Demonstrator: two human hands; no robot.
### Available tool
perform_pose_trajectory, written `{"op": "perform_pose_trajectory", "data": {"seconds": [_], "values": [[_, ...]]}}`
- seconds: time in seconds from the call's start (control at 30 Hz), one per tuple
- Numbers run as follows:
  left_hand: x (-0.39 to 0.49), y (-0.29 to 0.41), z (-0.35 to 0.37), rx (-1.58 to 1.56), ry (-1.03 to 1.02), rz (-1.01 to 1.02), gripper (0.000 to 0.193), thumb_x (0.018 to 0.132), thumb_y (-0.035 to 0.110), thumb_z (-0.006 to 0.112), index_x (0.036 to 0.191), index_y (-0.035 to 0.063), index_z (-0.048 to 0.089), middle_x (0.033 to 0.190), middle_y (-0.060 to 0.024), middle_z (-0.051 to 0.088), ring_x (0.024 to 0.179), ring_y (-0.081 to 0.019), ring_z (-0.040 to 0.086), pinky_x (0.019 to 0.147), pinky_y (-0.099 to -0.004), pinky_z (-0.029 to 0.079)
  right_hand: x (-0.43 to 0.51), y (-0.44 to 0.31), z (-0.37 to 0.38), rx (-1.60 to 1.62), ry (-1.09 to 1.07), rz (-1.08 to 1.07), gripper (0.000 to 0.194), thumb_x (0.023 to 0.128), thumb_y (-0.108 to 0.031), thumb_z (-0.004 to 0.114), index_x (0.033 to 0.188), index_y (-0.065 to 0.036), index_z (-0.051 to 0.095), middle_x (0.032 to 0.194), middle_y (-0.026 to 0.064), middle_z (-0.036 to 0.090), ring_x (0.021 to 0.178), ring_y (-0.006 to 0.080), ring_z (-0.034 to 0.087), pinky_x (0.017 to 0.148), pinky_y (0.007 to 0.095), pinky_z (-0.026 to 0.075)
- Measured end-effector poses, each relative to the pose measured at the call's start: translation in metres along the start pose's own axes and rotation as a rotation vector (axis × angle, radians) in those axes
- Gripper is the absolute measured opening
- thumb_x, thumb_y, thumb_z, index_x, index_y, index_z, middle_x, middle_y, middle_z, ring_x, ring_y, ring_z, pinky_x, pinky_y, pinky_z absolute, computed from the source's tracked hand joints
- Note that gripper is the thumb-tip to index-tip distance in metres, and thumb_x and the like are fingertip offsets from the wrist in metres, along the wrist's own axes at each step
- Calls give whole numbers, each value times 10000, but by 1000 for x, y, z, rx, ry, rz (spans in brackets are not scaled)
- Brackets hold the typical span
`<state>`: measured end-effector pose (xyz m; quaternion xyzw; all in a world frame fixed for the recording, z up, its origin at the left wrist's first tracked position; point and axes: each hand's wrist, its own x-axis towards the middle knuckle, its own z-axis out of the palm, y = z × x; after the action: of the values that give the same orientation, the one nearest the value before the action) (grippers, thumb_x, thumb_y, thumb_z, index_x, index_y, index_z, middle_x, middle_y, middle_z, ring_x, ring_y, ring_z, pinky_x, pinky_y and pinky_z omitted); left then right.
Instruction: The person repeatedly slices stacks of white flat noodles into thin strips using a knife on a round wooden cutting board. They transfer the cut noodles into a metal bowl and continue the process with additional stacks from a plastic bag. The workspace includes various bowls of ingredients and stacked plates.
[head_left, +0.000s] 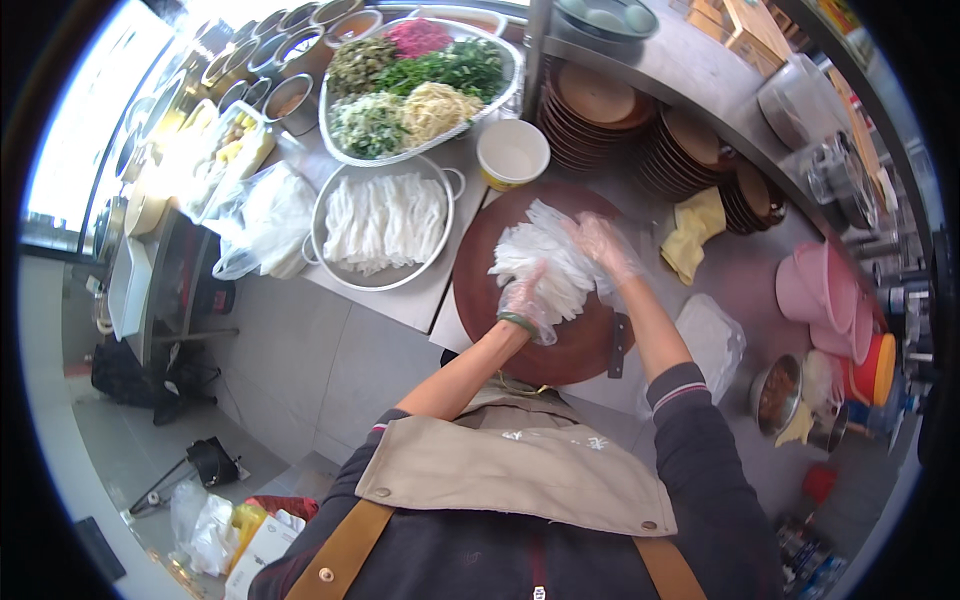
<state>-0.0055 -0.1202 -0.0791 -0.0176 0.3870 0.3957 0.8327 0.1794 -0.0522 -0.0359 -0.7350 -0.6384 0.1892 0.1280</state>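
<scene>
A pile of white, noodle-like strips (551, 262) lies on a round reddish-brown board (480, 307). My left hand (526, 296), in a clear plastic glove with a green bangle at the wrist, grips the near left side of the pile. At its upper right, my right hand (600, 244), also in a clear glove, rests with its fingers on the strips; its hold is unclear. Left of the board, a round white two-handled tray (360, 282) holds similar strips in rows. Behind it stands a white basket (517, 82) of chopped greens, pink shreds and pale yellow shreds.
A white tub (513, 152) stands behind the board, beside stacked brown plates (592, 105). A yellow cloth (691, 232) and a plastic bag (709, 341) lie to the right. Part of a dark cleaver (618, 345) shows on the board's right edge. Metal pots (289, 101) stand at the back left.
</scene>
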Motion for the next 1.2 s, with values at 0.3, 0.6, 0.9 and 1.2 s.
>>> {"op": "perform_pose_trajectory", "data": {"seconds": [0.3,0.6,0.9,1.2], "values": [[-42,47,-2,30,-218,-97,579,909,275,710,1401,84,473,1325,-107,587,1198,-277,572,1061,-432,431,-53,-45,-25,951,-714,309,605,939,-595,566,1034,-19,725,995,45,719,886,151,666,814,335,519],[-122,222,-22,394,-233,106,518,926,197,693,1373,20,500,1296,-100,614,1129,-228,629,963,-376,532,-47,-202,5,1381,-607,49,642,954,-500,595,1285,50,570,1171,67,656,1051,143,613,966,319,461],[-49,354,-31,2216,541,482,606,855,463,704,1185,-42,631,1221,-211,650,1150,-313,627,950,-413,504,38,-264,88,1089,-72,-150,518,909,-432,652,1200,-4,632,972,71,690,880,191,638,808,380,502],[-28,324,-102,2337,765,772,627,880,418,618,1340,-1,550,1243,-241,631,1138,-386,610,995,-461,465,-45,-248,54,565,64,-211,468,856,-270,634,1188,58,604,1103,291,644,1009,420,626,873,463,510]]}}
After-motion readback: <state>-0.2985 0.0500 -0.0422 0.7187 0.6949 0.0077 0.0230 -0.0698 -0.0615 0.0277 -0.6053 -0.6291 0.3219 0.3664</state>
